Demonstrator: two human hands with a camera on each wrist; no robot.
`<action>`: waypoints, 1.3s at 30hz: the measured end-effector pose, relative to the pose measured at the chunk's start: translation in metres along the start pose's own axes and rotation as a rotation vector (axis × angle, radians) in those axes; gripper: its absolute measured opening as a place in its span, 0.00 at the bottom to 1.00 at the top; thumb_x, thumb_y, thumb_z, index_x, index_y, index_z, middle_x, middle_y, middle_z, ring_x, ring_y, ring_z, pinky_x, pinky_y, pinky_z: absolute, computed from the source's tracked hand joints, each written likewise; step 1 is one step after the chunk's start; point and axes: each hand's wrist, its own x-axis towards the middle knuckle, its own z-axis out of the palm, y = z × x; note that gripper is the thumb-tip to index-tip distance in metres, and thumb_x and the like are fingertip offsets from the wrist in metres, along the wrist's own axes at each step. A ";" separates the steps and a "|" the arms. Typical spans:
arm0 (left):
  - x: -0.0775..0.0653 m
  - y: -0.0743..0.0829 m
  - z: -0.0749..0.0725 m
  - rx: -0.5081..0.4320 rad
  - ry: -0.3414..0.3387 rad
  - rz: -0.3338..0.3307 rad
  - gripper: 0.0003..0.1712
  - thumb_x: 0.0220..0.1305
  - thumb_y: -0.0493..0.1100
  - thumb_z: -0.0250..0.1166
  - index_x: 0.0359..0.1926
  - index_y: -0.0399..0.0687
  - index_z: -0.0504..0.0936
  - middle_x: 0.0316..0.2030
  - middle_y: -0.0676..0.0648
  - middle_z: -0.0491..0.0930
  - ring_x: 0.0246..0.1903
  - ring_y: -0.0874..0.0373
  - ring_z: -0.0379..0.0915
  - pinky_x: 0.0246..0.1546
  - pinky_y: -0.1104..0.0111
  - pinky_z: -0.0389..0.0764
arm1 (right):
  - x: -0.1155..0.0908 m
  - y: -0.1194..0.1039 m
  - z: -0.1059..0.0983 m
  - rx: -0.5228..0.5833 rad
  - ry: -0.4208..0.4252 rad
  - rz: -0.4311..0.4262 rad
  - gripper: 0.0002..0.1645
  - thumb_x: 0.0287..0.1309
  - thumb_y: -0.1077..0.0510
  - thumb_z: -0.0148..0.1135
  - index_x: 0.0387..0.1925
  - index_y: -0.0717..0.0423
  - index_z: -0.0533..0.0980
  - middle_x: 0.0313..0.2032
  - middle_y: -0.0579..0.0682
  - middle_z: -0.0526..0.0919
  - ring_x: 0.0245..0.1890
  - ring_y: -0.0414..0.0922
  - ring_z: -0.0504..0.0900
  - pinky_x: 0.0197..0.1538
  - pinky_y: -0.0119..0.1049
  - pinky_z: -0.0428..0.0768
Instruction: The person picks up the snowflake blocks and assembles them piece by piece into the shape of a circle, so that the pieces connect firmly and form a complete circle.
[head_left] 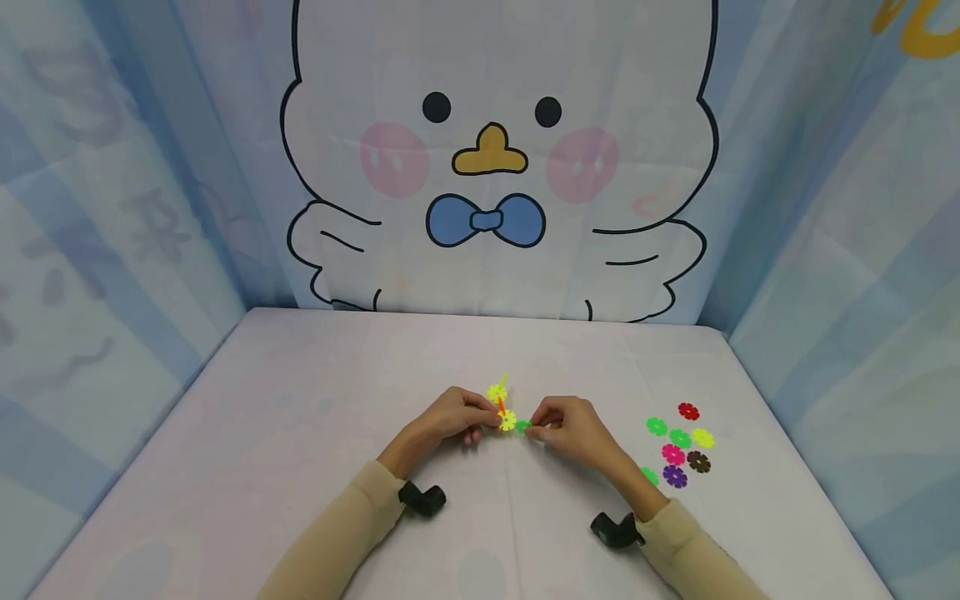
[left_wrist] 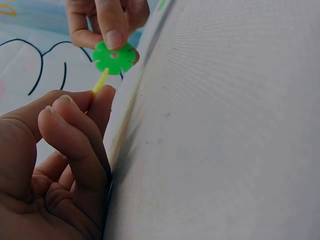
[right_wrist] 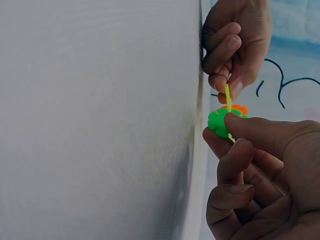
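Above the middle of the table, my left hand (head_left: 459, 414) pinches a notched yellow disc (head_left: 507, 421) between thumb and fingertip. An orange disc (head_left: 501, 404), seen nearly edge-on, joins it to a second yellow disc (head_left: 497, 392) farther back. From the other side my right hand (head_left: 572, 427) pinches a green notched disc (left_wrist: 114, 59) with thumb and finger. In the left wrist view the yellow disc is edge-on and meets the green disc's lower rim, at a slot. The right wrist view shows the orange disc partly hidden behind the green one.
To the right on the white table (head_left: 225, 483) lie several loose discs, among them red (head_left: 688, 411), brown (head_left: 699, 462), pink (head_left: 672, 454) and purple (head_left: 675, 476). A green disc (head_left: 649, 476) lies partly behind the right forearm. Printed curtains surround the table's back and sides.
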 end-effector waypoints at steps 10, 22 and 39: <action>0.000 0.000 0.000 -0.013 0.001 -0.007 0.11 0.64 0.41 0.75 0.43 0.39 0.91 0.26 0.53 0.88 0.16 0.66 0.72 0.20 0.76 0.75 | 0.001 -0.005 0.007 -0.042 0.037 0.012 0.07 0.57 0.59 0.79 0.29 0.51 0.85 0.31 0.47 0.91 0.23 0.37 0.77 0.28 0.28 0.73; 0.001 -0.002 0.001 0.001 0.016 0.002 0.10 0.63 0.41 0.75 0.42 0.39 0.91 0.27 0.53 0.88 0.17 0.66 0.72 0.20 0.75 0.75 | 0.001 -0.006 0.011 -0.006 0.030 0.004 0.08 0.58 0.61 0.78 0.27 0.52 0.85 0.27 0.46 0.91 0.28 0.36 0.87 0.33 0.29 0.82; 0.000 0.001 0.000 -0.071 0.022 -0.028 0.09 0.63 0.38 0.76 0.41 0.37 0.90 0.26 0.52 0.88 0.17 0.66 0.70 0.21 0.76 0.75 | 0.002 -0.005 0.016 0.104 0.046 0.013 0.07 0.58 0.64 0.77 0.27 0.57 0.85 0.27 0.52 0.92 0.25 0.40 0.89 0.33 0.29 0.85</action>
